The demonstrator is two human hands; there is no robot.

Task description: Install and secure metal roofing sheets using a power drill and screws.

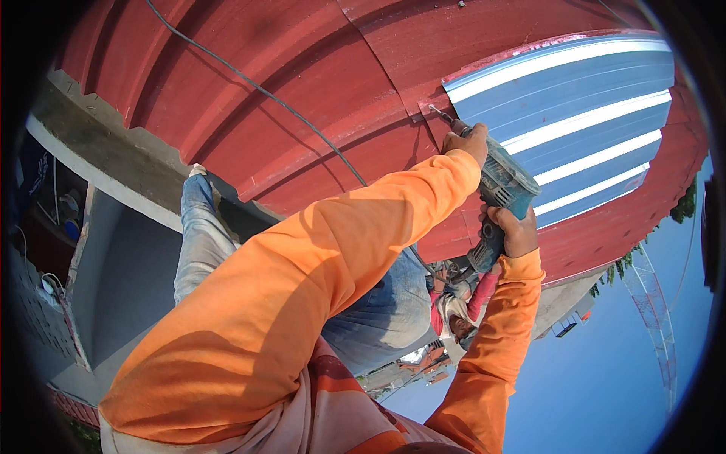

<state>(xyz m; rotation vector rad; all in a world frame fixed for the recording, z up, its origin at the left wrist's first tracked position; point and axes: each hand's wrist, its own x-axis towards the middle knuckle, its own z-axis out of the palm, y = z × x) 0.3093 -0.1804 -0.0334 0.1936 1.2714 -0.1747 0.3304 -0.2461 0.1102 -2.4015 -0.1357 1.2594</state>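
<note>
Teal drill [508, 180] gripped two-handed above red roof [340, 91]

The drill lies between the left hand [467, 144], wrapped around its front, and the right hand [519, 233], clasping its handle. Its bit [440, 113] juts beyond the left hand.

Fisheye view from head, facing down; orange sleeves [249, 318] close, red roof [287, 60] beyond.

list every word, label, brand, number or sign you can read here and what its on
None can be read in this picture.
Power drill: no legible lettering; any small marking is too blurred to make out.
Blue metal sheet: no readable text.
Red roof panels: no readable text.
Orange sleeves: no readable text.
</note>
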